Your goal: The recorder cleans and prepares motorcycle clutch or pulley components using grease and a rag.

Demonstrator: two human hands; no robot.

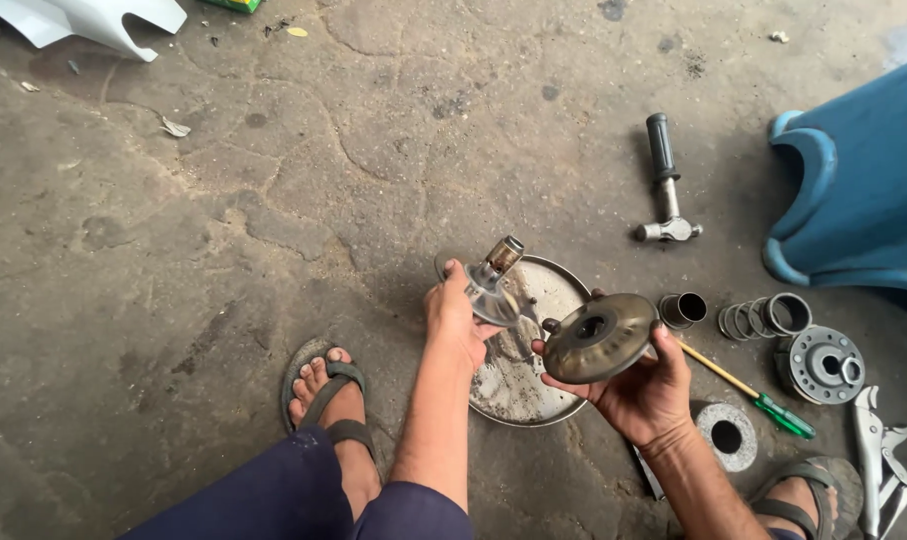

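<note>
A dull bronze-coloured metal disc with a central hole point(600, 338) is held up in the right hand point(643, 395), fingers wrapped under its rim and the thumb on the near edge. A polished conical metal pulley half with a short brass-tipped shaft point(495, 283) is gripped by the left hand point(453, 318), closed round its rim. Both pieces are carried just above a shallow round steel tray point(533, 395) on the cracked concrete floor point(223, 220).

Both parts are judged rigid, fairly heavy for their size and possibly oily, so slipping is likely; the rims, or the shaft of the pulley half, are the safest places to be held.

Right of the tray, a short steel sleeve point(683, 309), a coil spring point(758, 318), a round grey clutch plate point(823, 364), a yellow-and-green screwdriver point(748, 392) and a ring-shaped pad point(727, 436) are crowded together. Beyond the tray, to its right, a black-handled hammer point(665, 185) lies. Open floor is left only to the tray's left and far side, apart from a sandalled foot point(325, 395) near its left edge.
</note>
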